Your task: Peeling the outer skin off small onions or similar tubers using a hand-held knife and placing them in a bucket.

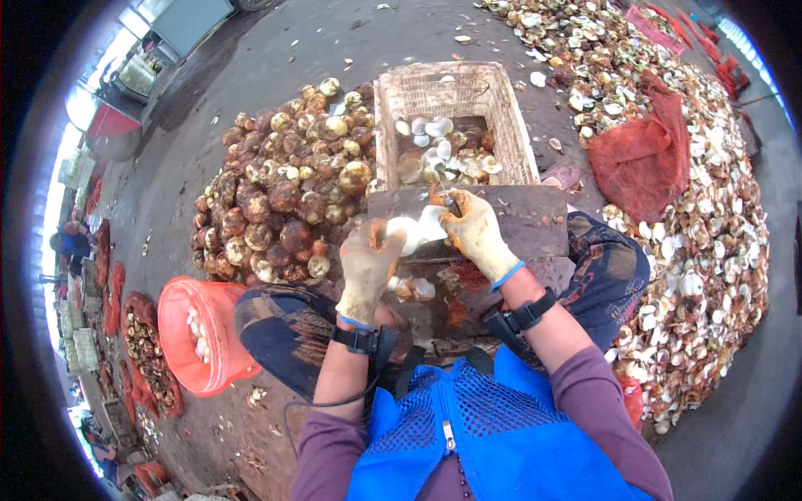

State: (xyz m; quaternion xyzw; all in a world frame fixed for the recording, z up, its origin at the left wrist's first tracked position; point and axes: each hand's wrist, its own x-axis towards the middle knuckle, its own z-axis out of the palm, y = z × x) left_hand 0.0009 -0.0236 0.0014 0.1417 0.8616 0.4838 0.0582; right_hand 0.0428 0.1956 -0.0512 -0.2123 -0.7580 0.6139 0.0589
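Observation:
Above a worn wooden board (526, 213), my two gloved hands hold an opened bivalve shell (410, 233), its white inner faces turned up. My left hand (371, 269) pinches one valve at the left. At the other valve is my right hand (476, 235), which also grips a small dark-handled tool (451, 205); its thin tip is hard to make out. Just beyond the board stands a dirty white plastic crate (517, 125) with whole shells and loose white valves inside. A few pale pieces (413, 288) lie below my left hand, nearer my body.
A heap of whole brown shellfish (282, 200) lies left of the crate. Beside my left knee stands a red bucket (207, 294) holding white pieces. A large mound of discarded shells (695, 282) spreads along the right, with a red mesh sack (645, 150) on it.

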